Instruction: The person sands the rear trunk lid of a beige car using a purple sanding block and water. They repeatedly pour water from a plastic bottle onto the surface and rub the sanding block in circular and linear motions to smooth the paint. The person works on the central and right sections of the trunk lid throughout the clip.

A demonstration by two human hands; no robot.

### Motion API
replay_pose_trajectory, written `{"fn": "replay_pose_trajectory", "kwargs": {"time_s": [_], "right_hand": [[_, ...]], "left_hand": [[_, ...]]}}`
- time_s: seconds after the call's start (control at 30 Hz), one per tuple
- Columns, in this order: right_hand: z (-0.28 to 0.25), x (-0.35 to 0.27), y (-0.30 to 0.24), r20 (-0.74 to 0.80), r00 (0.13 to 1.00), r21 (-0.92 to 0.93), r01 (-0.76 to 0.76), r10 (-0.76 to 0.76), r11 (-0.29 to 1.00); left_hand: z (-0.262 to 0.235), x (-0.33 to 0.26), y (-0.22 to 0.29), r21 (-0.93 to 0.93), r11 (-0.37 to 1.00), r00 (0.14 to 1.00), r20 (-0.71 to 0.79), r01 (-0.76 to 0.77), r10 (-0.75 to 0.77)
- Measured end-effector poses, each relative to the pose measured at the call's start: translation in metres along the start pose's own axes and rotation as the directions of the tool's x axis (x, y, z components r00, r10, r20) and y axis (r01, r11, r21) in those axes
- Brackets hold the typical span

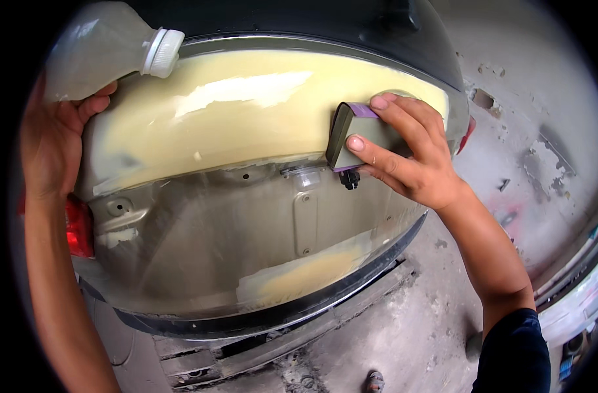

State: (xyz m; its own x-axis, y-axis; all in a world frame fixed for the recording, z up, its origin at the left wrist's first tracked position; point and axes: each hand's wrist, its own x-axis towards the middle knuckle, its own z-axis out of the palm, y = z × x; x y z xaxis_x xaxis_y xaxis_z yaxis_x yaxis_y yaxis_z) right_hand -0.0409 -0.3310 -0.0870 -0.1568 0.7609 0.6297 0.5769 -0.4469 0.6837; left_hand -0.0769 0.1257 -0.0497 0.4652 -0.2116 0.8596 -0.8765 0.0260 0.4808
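Right hand fingers clamped on sanding block, flat against filler on car panel; left hand fingers wrapped round bottle, tilted neck-down over the filler.

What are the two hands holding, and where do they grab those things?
The left hand grips a cloudy plastic bottle around its body, white cap pointing right. The right hand holds a sanding block by its sides, pressed against the yellow filler on the car panel.

bottle upper left over car panel, sanding block on panel's right, floor below
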Motion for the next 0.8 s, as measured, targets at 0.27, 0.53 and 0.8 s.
{"fn": "replay_pose_trajectory", "kwargs": {"time_s": [0.27, 0.53, 0.8], "right_hand": [[0.014, 0.032, -0.025, 0.016, 0.996, -0.070, 0.094, -0.093, 0.993], [0.014, 0.017, -0.018, -0.027, 0.997, -0.043, 0.074, -0.075, 0.996], [0.009, 0.006, -0.003, -0.015, 0.998, 0.011, 0.063, -0.063, 0.998]], "left_hand": [[-0.006, -0.007, 0.000, 0.047, 0.999, 1.000, -0.015, -0.013, 0.013], [0.048, 0.010, 0.019, 0.077, 0.997, 0.999, 0.020, 0.025, -0.027], [0.017, 0.008, 0.009, -0.015, 0.997, 0.962, -0.260, 0.077, -0.079]]}}
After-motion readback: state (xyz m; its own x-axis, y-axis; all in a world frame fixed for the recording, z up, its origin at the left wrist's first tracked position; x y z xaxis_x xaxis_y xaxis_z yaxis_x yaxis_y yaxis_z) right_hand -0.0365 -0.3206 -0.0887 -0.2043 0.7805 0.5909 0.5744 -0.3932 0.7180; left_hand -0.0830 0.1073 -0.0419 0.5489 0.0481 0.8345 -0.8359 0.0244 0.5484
